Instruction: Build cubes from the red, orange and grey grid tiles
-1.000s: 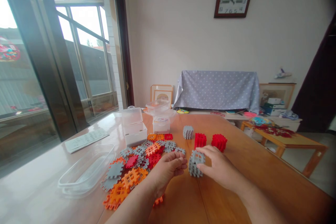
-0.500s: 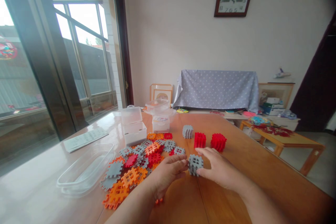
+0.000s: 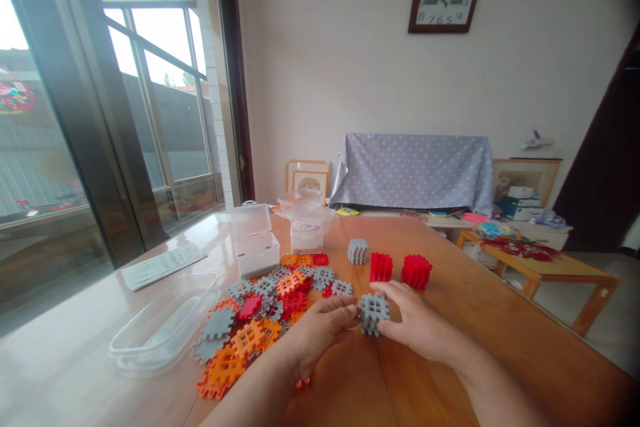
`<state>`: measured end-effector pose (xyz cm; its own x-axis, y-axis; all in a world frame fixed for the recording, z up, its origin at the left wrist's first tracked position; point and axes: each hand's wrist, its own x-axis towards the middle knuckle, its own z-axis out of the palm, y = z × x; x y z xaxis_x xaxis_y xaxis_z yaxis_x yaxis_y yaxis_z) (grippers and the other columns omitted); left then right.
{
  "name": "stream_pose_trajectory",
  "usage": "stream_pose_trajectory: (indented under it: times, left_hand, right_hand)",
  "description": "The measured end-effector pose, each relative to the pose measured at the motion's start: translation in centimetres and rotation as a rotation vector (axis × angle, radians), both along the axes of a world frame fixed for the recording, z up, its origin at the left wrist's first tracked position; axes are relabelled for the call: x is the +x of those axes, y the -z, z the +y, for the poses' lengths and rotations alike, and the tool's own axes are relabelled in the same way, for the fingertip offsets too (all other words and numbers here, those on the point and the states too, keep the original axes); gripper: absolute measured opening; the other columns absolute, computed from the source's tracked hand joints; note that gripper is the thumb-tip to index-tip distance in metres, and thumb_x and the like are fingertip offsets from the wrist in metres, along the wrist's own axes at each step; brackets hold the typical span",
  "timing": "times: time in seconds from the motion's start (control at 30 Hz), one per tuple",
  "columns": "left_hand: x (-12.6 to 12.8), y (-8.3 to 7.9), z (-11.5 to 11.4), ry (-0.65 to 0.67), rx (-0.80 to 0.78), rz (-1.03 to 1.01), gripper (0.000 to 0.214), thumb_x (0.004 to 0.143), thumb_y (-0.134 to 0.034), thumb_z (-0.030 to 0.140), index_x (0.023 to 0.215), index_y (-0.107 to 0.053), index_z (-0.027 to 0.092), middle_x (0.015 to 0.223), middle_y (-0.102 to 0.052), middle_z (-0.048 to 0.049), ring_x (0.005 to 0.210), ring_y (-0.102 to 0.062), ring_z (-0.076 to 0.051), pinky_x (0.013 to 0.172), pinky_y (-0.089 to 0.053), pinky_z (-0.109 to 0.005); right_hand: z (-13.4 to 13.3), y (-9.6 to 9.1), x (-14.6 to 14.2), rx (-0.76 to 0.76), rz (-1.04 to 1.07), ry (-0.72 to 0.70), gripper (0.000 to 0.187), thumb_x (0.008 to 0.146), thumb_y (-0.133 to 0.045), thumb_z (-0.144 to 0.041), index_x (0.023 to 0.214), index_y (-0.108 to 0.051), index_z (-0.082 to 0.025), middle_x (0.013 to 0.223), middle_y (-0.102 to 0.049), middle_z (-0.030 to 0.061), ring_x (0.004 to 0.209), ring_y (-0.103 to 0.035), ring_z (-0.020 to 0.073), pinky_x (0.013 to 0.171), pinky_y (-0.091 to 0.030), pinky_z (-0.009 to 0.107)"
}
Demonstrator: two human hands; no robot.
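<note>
Handling a grey, notched, square plastic tile stack (image 3: 374, 315)

Stack stands on the brown wooden tabletop (image 3: 425, 387), between both hands. Left hand (image 3: 323, 325): fingers extended at the stack's left side; contact cannot be confirmed. Right hand (image 3: 415, 313): thumb and forefinger spread about its right side; firm pinch cannot be confirmed. Loose orange, grey and red notched plastic tiles (image 3: 250, 307) lie left of the stack. Judged light, stiff, slightly slick, prone to layers slipping; hold opposite sides, spanning every layer.

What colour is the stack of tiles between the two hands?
Grey; the stack of tiles shows best in the head view.
</note>
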<state>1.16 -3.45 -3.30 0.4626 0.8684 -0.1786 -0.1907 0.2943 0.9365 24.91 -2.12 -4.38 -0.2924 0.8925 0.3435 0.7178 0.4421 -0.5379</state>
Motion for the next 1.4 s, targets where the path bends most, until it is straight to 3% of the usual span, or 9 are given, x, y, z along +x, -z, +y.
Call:
stream_pose_trajectory:
  times: [0.27, 0.33, 0.4, 0.5, 0.6, 0.77, 1.03, 1.4]
  left_hand:
    - [-0.1, 0.2, 0.1, -0.003, 0.004, -0.009, 0.047, 0.082, -0.073, 0.042, 0.123, -0.066, 0.019, 0.128, -0.066, -0.0123, 0.122, -0.059, -0.026, 0.105, -0.040, -0.040]
    - [-0.1, 0.2, 0.1, -0.009, -0.007, -0.008, 0.048, 0.081, -0.073, 0.042, 0.122, -0.066, 0.019, 0.127, -0.066, -0.0121, 0.121, -0.059, -0.025, 0.106, -0.040, -0.039]
    - [0.1, 0.2, 0.1, -0.013, -0.026, -0.023, 0.047, 0.081, -0.074, 0.041, 0.121, -0.066, 0.018, 0.124, -0.067, -0.0119, 0.120, -0.060, -0.024, 0.106, -0.040, -0.038]
    - [0.4, 0.2, 0.1, -0.024, -0.083, -0.066, 0.047, 0.081, -0.074, 0.042, 0.120, -0.064, 0.016, 0.119, -0.069, -0.0124, 0.116, -0.062, -0.023, 0.107, -0.041, -0.037]
    - [0.7, 0.4, 0.1, -0.043, -0.137, -0.101, 0.046, 0.082, -0.074, 0.041, 0.118, -0.062, 0.015, 0.120, -0.068, -0.0135, 0.114, -0.064, -0.022, 0.108, -0.041, -0.038]
    - [0.8, 0.7, 0.4, -0.028, -0.164, -0.139, 0.044, 0.083, -0.073, 0.040, 0.117, -0.061, 0.015, 0.124, -0.066, -0.0151, 0.117, -0.063, -0.023, 0.110, -0.041, -0.038]
    - [0.8, 0.9, 0.7, 0.030, -0.150, -0.163, 0.043, 0.085, -0.071, 0.042, 0.115, -0.062, 0.013, 0.128, -0.065, -0.0179, 0.122, -0.061, -0.025, 0.112, -0.039, -0.039]
    - [1.0, 1.2, 0.8, 0.074, -0.152, -0.188, 0.043, 0.085, -0.069, 0.042, 0.118, -0.064, 0.014, 0.133, -0.063, -0.0171, 0.128, -0.057, -0.025, 0.115, -0.035, -0.039]
  right_hand:
    - [-0.1, -0.4, 0.5, -0.039, 0.080, -0.003, 0.057, 0.076, -0.062, -0.025, 0.133, -0.055, -0.027, 0.135, -0.058, 0.0092, 0.125, -0.053, 0.0278, 0.105, -0.042, 0.045]
    - [0.3, -0.5, 1.2, -0.033, 0.115, 0.041, 0.043, 0.079, -0.056, -0.023, 0.122, -0.060, -0.024, 0.122, -0.064, 0.0080, 0.114, -0.059, 0.0250, 0.096, -0.047, 0.040]
    - [0.7, -0.4, 1.9, -0.067, 0.095, 0.105, 0.026, 0.082, -0.049, -0.023, 0.103, -0.064, -0.022, 0.096, -0.069, 0.0037, 0.090, -0.063, 0.0204, 0.079, -0.049, 0.031]
    - [1.0, -0.1, 2.8, -0.204, -0.024, 0.144, 0.018, 0.083, -0.045, -0.023, 0.076, -0.061, -0.019, 0.066, -0.059, -0.0027, 0.063, -0.053, 0.0137, 0.057, -0.038, 0.023]
    - [0.9, 0.3, 2.9, -0.376, -0.112, 0.042, 0.017, 0.078, -0.050, -0.022, 0.062, -0.054, -0.017, 0.057, -0.050, -0.0047, 0.055, -0.044, 0.0099, 0.051, -0.027, 0.021]
    - [0.6, 0.4, 2.5, -0.490, -0.091, -0.026, 0.018, 0.079, -0.053, -0.025, 0.064, -0.057, -0.017, 0.054, -0.048, -0.0050, 0.051, -0.040, 0.0089, 0.047, -0.023, 0.021]
    - [0.3, 0.2, 2.2, -0.577, -0.024, -0.045, 0.027, 0.086, -0.053, -0.036, 0.066, -0.054, -0.017, 0.057, -0.054, -0.0031, 0.048, -0.045, 0.0086, 0.044, -0.028, 0.019]
    - [0.6, 0.7, 2.1, -0.568, -0.008, -0.018, 0.028, 0.084, -0.054, -0.035, 0.063, -0.054, -0.017, 0.055, -0.055, -0.0025, 0.047, -0.046, 0.0084, 0.043, -0.028, 0.018]
